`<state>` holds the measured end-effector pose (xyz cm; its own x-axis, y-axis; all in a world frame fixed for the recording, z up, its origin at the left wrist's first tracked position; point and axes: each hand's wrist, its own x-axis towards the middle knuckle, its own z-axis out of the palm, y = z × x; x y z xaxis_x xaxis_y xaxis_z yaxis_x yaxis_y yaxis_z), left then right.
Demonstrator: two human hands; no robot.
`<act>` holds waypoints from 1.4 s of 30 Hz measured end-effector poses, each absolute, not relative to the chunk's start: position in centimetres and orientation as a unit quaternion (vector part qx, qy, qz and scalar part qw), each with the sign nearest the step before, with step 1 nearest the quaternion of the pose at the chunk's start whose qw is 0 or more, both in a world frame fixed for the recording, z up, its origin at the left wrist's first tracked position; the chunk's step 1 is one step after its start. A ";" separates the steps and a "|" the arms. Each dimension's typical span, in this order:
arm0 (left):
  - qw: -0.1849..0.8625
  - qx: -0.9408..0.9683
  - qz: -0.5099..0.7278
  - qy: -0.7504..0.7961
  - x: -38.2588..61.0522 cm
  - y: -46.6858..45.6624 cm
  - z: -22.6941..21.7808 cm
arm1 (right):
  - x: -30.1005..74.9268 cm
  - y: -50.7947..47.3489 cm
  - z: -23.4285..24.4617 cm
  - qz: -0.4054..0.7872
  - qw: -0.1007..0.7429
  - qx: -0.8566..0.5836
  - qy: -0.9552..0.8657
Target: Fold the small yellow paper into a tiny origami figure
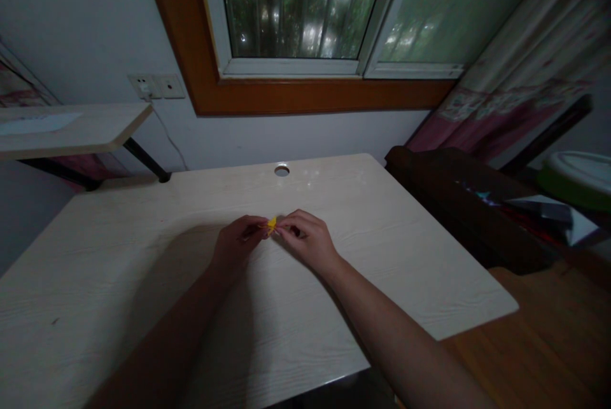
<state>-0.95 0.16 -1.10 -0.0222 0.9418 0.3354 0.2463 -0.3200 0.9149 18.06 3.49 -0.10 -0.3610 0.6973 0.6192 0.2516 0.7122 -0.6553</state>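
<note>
A small yellow piece [272, 224], perhaps folded paper, is pinched between my two hands over the middle of the desk [382, 243]. Its exact kind is too small to make out, and fingers cover part of it. My left hand [241, 237] grips its left side with thumb and fingertips closed. From the right, my right hand [309, 238] pinches the other side, fingers curled in. The fingertips of both hands nearly meet at the yellow piece.
A raised shelf [76, 132] on black legs stands at the back left. A round cable hole [282, 170] lies near the desk's back edge. Wall sockets [156, 86] with a plugged-in cord are beside the window. Dark wooden furniture [443, 205] flanks the right side.
</note>
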 end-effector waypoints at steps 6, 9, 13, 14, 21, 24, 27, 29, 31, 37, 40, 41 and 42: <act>0.319 0.609 0.519 0.509 -0.8 0.0 -0.7 | 18.1 3.6 -0.4 0.217 0.475 -0.308 -0.795; 0.316 0.622 0.512 0.501 -0.9 0.1 -0.8 | 18.1 3.5 -0.4 0.213 0.470 -0.306 -0.800; 0.290 0.644 0.510 0.491 -1.0 0.2 -1.2 | 18.1 3.5 -0.3 0.206 0.469 -0.300 -0.805; 0.285 0.647 0.509 0.491 -1.0 0.2 -1.2 | 18.1 3.5 -0.3 0.204 0.469 -0.298 -0.806; 0.293 0.646 0.511 0.485 -1.1 0.2 -1.4 | 18.3 3.5 -0.2 0.200 0.459 -0.288 -0.816; 0.296 0.644 0.510 0.488 -1.1 0.2 -1.3 | 18.2 3.6 -0.2 0.202 0.463 -0.289 -0.813; 0.288 0.646 0.504 0.496 -1.1 0.2 -1.2 | 18.2 3.7 -0.3 0.204 0.464 -0.291 -0.811; 0.286 0.647 0.499 0.501 -1.1 0.2 -1.2 | 18.2 3.7 -0.3 0.208 0.469 -0.290 -0.808; 0.285 0.647 0.496 0.504 -1.0 0.2 -1.2 | 18.2 3.7 -0.3 0.209 0.472 -0.291 -0.805; 0.298 0.635 0.504 0.504 -1.0 0.3 -1.4 | 18.2 3.5 -0.2 0.216 0.472 -0.302 -0.800; 0.294 0.632 0.508 0.505 -1.0 0.3 -1.5 | 18.2 3.4 -0.1 0.218 0.472 -0.303 -0.799; 0.293 0.632 0.510 0.505 -1.0 0.3 -1.5 | 18.2 3.4 -0.1 0.219 0.471 -0.301 -0.800; 0.294 0.630 0.513 0.503 -1.0 0.3 -1.5 | 18.2 3.4 -0.1 0.220 0.470 -0.298 -0.801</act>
<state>-0.96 0.30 -1.50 -0.0331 0.9360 0.3504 0.3324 -0.3203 0.8871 18.19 3.44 -0.09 -0.3806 0.6850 0.6213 0.2706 0.7249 -0.6335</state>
